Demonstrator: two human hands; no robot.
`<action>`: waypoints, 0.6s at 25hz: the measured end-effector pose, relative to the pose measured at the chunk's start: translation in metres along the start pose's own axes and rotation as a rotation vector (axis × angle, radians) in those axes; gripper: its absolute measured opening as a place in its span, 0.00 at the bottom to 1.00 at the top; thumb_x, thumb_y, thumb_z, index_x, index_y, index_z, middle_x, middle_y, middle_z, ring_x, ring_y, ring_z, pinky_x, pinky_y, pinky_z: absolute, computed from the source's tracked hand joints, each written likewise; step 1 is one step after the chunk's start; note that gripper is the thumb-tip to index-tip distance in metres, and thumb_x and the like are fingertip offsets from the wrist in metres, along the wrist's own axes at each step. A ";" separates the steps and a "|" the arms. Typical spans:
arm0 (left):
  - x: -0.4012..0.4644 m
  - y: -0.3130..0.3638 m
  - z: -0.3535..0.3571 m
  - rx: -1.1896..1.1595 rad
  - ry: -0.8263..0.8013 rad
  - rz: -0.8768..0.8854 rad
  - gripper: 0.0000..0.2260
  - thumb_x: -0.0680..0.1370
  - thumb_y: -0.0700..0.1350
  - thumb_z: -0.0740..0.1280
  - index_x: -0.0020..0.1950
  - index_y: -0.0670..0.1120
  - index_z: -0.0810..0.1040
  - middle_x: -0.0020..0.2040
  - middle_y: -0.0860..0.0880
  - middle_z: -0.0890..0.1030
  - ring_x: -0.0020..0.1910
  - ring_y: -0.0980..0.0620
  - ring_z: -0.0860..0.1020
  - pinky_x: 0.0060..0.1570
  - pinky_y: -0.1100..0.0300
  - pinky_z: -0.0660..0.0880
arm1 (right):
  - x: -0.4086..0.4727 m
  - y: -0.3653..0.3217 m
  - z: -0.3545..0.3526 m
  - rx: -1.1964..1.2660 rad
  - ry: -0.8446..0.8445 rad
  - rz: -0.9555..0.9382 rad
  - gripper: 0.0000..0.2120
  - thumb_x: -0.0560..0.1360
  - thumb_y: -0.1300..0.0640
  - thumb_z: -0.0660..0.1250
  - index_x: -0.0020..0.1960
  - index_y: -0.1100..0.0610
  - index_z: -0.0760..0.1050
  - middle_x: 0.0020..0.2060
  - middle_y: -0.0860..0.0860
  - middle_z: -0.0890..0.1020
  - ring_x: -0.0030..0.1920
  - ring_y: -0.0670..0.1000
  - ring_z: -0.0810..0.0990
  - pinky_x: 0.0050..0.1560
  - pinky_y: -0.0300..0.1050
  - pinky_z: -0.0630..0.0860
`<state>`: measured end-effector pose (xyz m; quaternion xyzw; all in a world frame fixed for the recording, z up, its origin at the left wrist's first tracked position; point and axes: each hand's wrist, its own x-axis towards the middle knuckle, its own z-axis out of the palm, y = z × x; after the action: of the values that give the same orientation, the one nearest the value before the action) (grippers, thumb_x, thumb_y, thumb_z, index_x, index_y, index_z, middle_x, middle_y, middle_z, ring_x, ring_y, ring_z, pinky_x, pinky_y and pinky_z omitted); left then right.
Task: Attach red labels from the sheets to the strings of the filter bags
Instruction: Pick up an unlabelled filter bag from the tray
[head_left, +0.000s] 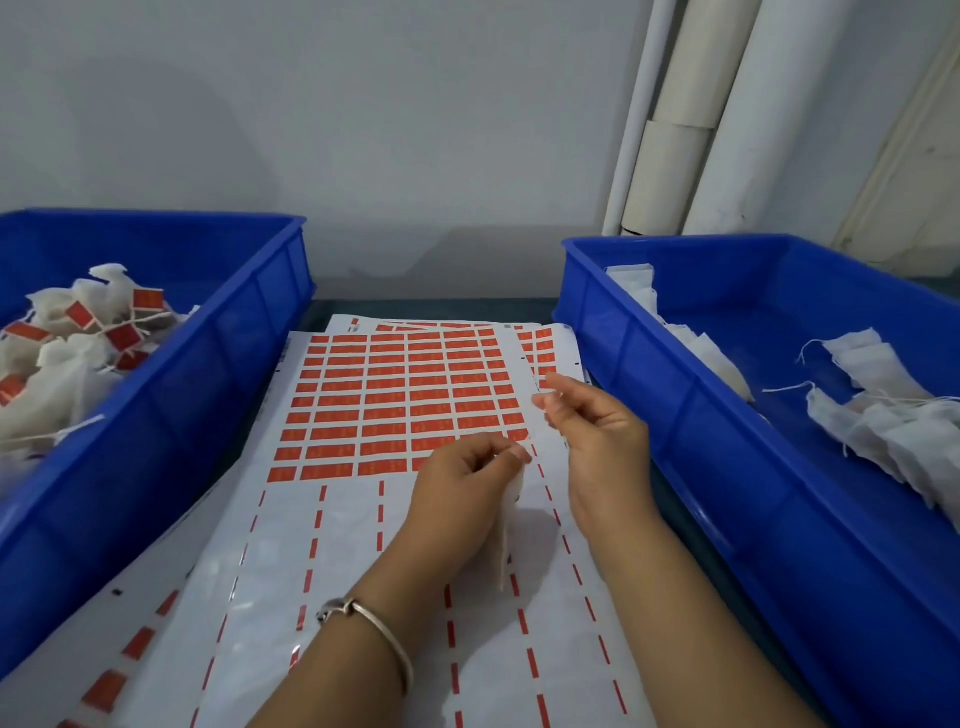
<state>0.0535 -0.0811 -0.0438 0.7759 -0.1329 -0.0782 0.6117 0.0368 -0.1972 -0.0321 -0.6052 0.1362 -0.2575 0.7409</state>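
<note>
Both hands are up over the white backing sheet of red rectangular labels (395, 400), which lies flat between 2 bins. The left hand (462, 483) has its fingers curled, pinching a white mesh filter bag (506, 525) that hangs down below the thumb, just above the sheet. The right hand (592, 431) sits just beside it, thumb and fingertips brought together; what it pinches is too small to tell, possibly the bag's string. A thin silver bangle (371, 631) circles the left wrist. The blue plastic bin on the left (249, 332) holds labelled bags; the blue plastic bin on the right (670, 374) holds plain white ones.
</note>
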 end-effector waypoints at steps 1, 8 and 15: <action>0.000 0.001 -0.001 0.007 -0.038 -0.017 0.09 0.78 0.49 0.64 0.38 0.54 0.80 0.37 0.64 0.80 0.40 0.64 0.77 0.33 0.77 0.67 | 0.001 0.001 -0.001 0.008 0.015 -0.005 0.12 0.75 0.59 0.68 0.39 0.43 0.84 0.43 0.42 0.85 0.43 0.42 0.84 0.33 0.35 0.78; -0.003 0.004 -0.005 -0.266 -0.030 -0.097 0.12 0.77 0.45 0.66 0.34 0.52 0.82 0.39 0.61 0.82 0.44 0.56 0.77 0.36 0.68 0.72 | -0.003 0.014 0.009 -0.162 -0.012 0.027 0.08 0.78 0.50 0.64 0.56 0.40 0.74 0.50 0.41 0.82 0.45 0.45 0.83 0.41 0.37 0.80; 0.002 0.005 -0.013 -0.494 0.195 -0.088 0.06 0.73 0.45 0.70 0.37 0.53 0.84 0.40 0.54 0.84 0.44 0.53 0.82 0.38 0.65 0.76 | -0.015 0.014 0.015 -0.431 -0.570 0.152 0.40 0.60 0.29 0.62 0.71 0.38 0.61 0.71 0.42 0.66 0.70 0.49 0.66 0.61 0.44 0.68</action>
<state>0.0587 -0.0710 -0.0362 0.6120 -0.0164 -0.0594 0.7885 0.0347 -0.1747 -0.0444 -0.7831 0.0200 0.0117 0.6215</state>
